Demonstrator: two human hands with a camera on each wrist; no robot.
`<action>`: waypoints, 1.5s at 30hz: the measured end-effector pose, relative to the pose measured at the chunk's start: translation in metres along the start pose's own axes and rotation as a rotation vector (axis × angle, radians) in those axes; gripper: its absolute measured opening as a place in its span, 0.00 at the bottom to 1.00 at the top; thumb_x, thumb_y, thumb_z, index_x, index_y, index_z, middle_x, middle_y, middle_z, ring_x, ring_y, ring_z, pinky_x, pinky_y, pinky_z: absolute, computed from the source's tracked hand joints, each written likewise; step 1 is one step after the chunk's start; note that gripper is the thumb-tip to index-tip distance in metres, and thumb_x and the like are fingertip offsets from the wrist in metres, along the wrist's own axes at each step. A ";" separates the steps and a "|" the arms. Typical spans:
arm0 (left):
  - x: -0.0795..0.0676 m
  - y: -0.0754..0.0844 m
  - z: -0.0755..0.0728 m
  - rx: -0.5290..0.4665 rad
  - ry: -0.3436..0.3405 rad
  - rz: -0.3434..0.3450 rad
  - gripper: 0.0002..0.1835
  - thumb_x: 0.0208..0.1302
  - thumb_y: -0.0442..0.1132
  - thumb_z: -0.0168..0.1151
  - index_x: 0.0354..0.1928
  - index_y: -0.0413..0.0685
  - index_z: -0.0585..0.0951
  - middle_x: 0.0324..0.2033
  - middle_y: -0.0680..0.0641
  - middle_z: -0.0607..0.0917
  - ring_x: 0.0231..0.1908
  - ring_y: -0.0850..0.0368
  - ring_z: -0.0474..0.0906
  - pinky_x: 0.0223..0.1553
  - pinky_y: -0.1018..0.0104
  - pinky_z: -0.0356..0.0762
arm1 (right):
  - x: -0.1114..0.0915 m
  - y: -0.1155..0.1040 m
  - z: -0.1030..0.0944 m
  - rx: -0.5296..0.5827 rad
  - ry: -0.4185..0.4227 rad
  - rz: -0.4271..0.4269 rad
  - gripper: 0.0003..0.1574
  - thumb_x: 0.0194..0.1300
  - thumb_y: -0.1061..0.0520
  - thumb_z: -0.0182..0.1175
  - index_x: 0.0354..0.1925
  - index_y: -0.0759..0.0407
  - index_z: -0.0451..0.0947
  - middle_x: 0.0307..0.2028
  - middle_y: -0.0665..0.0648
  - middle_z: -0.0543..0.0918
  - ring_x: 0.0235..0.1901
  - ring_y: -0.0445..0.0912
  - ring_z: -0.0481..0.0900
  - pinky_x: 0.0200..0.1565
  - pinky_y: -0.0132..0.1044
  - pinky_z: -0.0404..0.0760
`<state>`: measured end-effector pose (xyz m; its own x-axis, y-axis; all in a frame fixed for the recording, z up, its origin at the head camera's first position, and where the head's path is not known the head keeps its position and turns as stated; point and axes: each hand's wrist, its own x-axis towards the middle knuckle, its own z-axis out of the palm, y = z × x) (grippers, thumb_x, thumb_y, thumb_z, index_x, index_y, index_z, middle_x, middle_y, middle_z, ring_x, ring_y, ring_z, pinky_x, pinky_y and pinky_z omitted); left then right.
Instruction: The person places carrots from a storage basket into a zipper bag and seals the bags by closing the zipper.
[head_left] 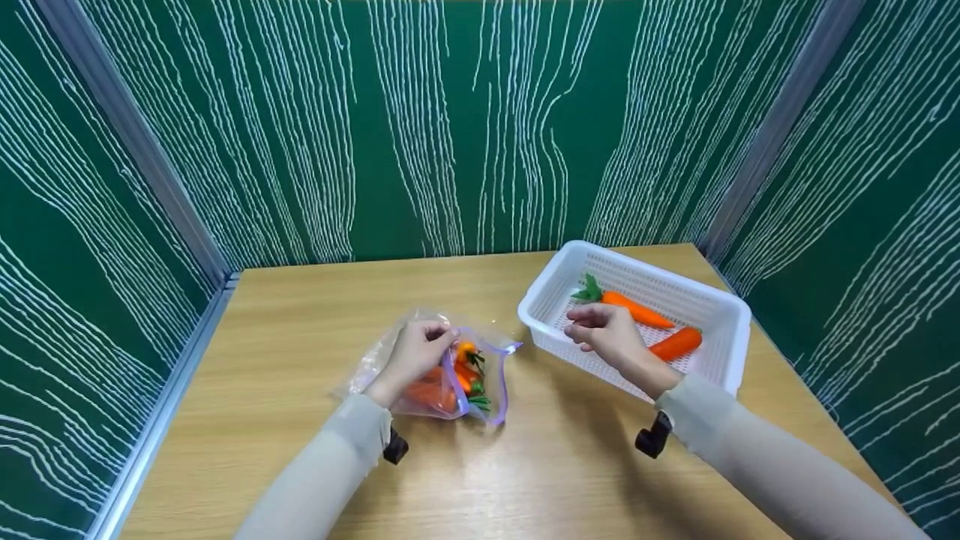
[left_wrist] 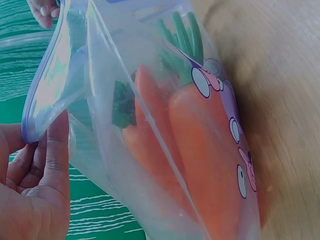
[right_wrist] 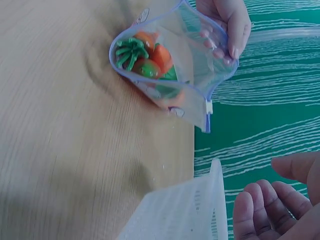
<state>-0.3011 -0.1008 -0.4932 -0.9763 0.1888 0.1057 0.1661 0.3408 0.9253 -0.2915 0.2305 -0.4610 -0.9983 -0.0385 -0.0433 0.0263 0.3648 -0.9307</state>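
Note:
My left hand (head_left: 416, 349) pinches the purple-edged rim of a clear zip bag (head_left: 503, 394) between thumb and fingers. The bag's mouth gapes toward the right, with a white slider (right_wrist: 209, 107) at one corner. Inside lie several orange carrots with green tops; a large carrot (left_wrist: 212, 150) shows through the printed plastic in the left wrist view. My right hand (head_left: 615, 337) hovers over the near-left part of a white basket (head_left: 652, 273), fingers loosely bent with nothing in them. Two carrots lie in the basket, a long leafy carrot (head_left: 637, 309) and a thicker carrot (head_left: 679, 343).
Bag and basket sit on a wooden table (head_left: 300, 330), the basket toward the right edge. Green walls with white wavy lines and grey metal posts (head_left: 161, 150) close in the back and sides. Bare wood shows left of the bag and between the arms.

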 end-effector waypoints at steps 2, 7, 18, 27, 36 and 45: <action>0.000 0.000 0.000 -0.002 -0.002 -0.015 0.11 0.80 0.37 0.63 0.43 0.39 0.90 0.33 0.47 0.87 0.31 0.61 0.77 0.33 0.75 0.79 | 0.000 0.002 -0.004 -0.010 0.009 0.002 0.22 0.71 0.63 0.71 0.59 0.73 0.83 0.44 0.56 0.92 0.39 0.40 0.86 0.40 0.30 0.89; 0.000 -0.001 0.000 -0.012 -0.005 -0.036 0.11 0.81 0.38 0.63 0.44 0.40 0.91 0.35 0.46 0.88 0.32 0.60 0.78 0.34 0.74 0.80 | 0.000 0.008 -0.015 -0.031 0.026 0.014 0.22 0.71 0.62 0.71 0.59 0.70 0.84 0.46 0.57 0.91 0.40 0.39 0.86 0.42 0.31 0.89; 0.000 -0.002 0.001 -0.004 -0.005 0.002 0.12 0.80 0.37 0.63 0.40 0.37 0.89 0.30 0.49 0.85 0.29 0.62 0.77 0.32 0.75 0.80 | -0.001 0.022 -0.033 -0.086 0.067 -0.028 0.21 0.70 0.64 0.71 0.57 0.73 0.84 0.40 0.53 0.89 0.35 0.35 0.83 0.38 0.28 0.86; 0.000 -0.002 0.001 -0.010 -0.010 -0.014 0.11 0.80 0.37 0.63 0.41 0.38 0.90 0.31 0.48 0.86 0.30 0.61 0.78 0.33 0.74 0.82 | -0.003 0.032 -0.047 -0.169 0.054 0.037 0.23 0.73 0.59 0.70 0.62 0.68 0.83 0.53 0.64 0.88 0.44 0.48 0.83 0.43 0.30 0.87; -0.001 -0.001 0.000 0.014 -0.019 -0.038 0.12 0.81 0.40 0.63 0.41 0.41 0.90 0.33 0.48 0.86 0.32 0.59 0.78 0.36 0.72 0.82 | -0.002 0.039 -0.059 -0.199 0.030 0.074 0.24 0.74 0.58 0.70 0.64 0.67 0.82 0.58 0.68 0.87 0.49 0.53 0.82 0.42 0.26 0.85; 0.000 0.000 -0.001 0.004 -0.005 -0.005 0.12 0.80 0.38 0.64 0.40 0.37 0.90 0.30 0.48 0.85 0.29 0.61 0.76 0.32 0.73 0.79 | 0.003 0.049 -0.070 -0.236 0.014 0.039 0.24 0.72 0.58 0.71 0.62 0.69 0.83 0.50 0.63 0.88 0.44 0.47 0.80 0.40 0.26 0.84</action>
<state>-0.3011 -0.1014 -0.4932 -0.9764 0.1917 0.0997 0.1622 0.3450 0.9245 -0.2964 0.3134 -0.4811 -0.9975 -0.0075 -0.0707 0.0536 0.5732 -0.8177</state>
